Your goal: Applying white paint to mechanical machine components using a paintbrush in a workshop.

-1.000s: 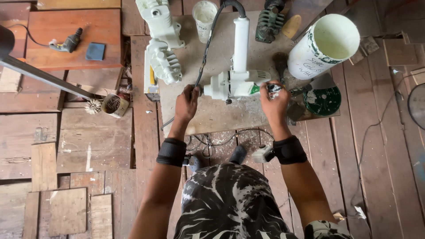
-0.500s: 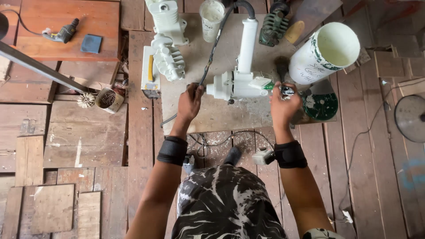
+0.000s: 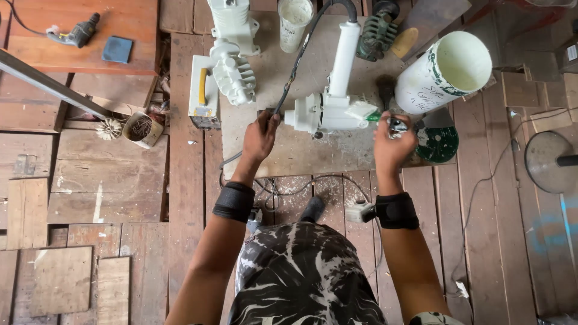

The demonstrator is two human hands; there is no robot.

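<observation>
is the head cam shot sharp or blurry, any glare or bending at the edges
Head view: mostly sharp, even soft daylight, faint shadows; the white plastic bucket's inside is nearly blown out; floor planks bow at the edges from the wide lens; the right hand is slightly soft.

A large white plastic bucket (image 3: pixel 444 73) lies tilted on the workbench's right side, dark handwriting and green marks on its wall; a round green lid (image 3: pixel 438 144) lies just below it; no screens or signs show.
</observation>
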